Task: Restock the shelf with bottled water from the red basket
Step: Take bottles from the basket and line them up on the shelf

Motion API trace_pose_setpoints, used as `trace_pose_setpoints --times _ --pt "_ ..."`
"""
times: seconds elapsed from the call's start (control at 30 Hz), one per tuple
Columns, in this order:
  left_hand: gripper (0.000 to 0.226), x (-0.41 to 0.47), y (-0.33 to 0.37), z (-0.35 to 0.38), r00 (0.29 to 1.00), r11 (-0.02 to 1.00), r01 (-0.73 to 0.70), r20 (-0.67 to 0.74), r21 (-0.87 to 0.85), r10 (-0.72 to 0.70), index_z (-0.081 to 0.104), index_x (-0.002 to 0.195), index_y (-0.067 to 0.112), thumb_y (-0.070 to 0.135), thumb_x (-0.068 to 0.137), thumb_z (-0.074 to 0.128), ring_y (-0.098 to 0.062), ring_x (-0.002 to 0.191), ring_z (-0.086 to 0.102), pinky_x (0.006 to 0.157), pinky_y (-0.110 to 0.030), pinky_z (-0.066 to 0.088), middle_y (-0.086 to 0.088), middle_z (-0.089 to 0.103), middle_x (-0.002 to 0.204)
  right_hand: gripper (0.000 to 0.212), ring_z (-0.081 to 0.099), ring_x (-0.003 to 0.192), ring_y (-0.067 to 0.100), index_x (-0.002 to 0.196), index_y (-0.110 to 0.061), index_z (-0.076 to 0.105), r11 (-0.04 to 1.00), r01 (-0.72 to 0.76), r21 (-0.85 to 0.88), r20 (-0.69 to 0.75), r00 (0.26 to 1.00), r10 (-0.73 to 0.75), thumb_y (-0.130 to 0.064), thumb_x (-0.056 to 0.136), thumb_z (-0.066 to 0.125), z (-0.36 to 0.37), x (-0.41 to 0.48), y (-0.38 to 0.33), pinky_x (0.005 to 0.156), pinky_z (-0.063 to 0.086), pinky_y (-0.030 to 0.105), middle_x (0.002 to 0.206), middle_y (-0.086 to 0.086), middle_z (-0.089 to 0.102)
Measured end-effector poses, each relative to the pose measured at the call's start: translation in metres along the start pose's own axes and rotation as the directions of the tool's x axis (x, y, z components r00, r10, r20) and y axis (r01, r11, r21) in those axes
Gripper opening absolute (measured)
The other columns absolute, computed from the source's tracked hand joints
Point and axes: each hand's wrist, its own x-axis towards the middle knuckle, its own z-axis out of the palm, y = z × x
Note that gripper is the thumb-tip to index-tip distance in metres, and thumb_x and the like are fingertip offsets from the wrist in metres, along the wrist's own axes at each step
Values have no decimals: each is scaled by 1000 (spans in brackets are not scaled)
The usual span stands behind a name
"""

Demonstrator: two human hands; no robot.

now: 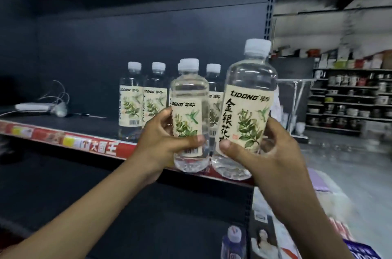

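Note:
My left hand (163, 142) grips a clear water bottle (189, 97) with a cream plant label and a white cap, upright in front of the shelf edge. My right hand (261, 152) grips a second, nearer bottle (250, 93) of the same kind, held upright just to the right of the first. Behind them, several matching bottles (131, 99) stand in a row on the dark shelf (63, 125), one partly hidden by the held bottles. The red basket is out of view.
A red price strip (84, 144) runs along the shelf's front edge. A white flat item with cables (42, 106) lies at the shelf's left. A blue-capped bottle (233, 241) and packaged goods (275, 227) sit low right. Far shelves (350, 97) hold cups and pots.

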Motion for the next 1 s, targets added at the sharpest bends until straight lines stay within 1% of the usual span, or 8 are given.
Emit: trace_pose_setpoints --times 0.23,0.27,0.4,0.6,0.77,0.87,0.93,1.0 --pt "133 31 -4 18 999 999 33 26 -24 -32 39 144 23 47 27 99 -30 122 57 105 -54 43 -8 58 135 57 68 85 1 104 -25 64 991 -26 -128 -35 999 22 -44 56 88 -11 26 21 74 55 16 91 -16 73" --pt "131 32 -7 20 999 999 31 32 -16 -30 39 144 25 50 29 98 -30 123 57 106 -54 43 -7 57 137 63 68 87 3 107 -23 63 989 -43 -139 -40 998 37 -47 54 87 -10 27 23 77 56 21 94 -14 73" --pt "127 39 -14 25 999 999 1 39 38 -2 43 141 21 53 31 97 -28 122 59 104 -53 45 -4 60 135 81 61 87 -6 131 -23 56 984 -47 -172 -63 997 37 -44 59 86 -8 32 35 65 42 3 100 -22 64" --pt "128 46 -17 36 997 1000 -6 73 21 4 39 144 16 52 35 96 -25 130 53 112 -51 38 -6 54 142 77 57 90 -6 132 -20 54 982 -60 -181 -96 994 43 -39 65 86 -3 47 51 65 37 1 106 -15 63" --pt "102 43 -21 44 997 993 -53 55 106 47 21 153 18 31 71 79 -12 137 32 114 -29 21 -1 32 158 67 62 83 -6 126 -21 60 979 -87 -185 -124 990 65 -39 67 85 6 55 58 72 44 8 96 -20 66" --pt "96 41 -20 44 996 977 -56 86 206 39 24 151 24 49 73 73 -13 136 38 116 -39 26 2 40 153 59 61 81 -11 119 -24 60 976 -91 -200 -166 984 58 -38 67 85 10 55 60 66 40 1 93 -20 67" --pt "77 43 -18 44 995 933 -67 99 354 34 38 138 29 55 74 71 -18 125 55 107 -42 43 6 60 133 76 62 98 2 132 -22 54 977 -85 -196 -167 985 52 -41 65 83 12 54 59 83 44 12 107 -17 65" --pt "77 46 -17 43 995 854 -79 93 515 35 38 137 23 56 75 70 -14 105 63 93 -33 51 7 66 116 86 59 112 15 140 -21 49 973 -101 -209 -162 984 67 -45 64 81 12 54 58 94 45 25 119 -10 63"
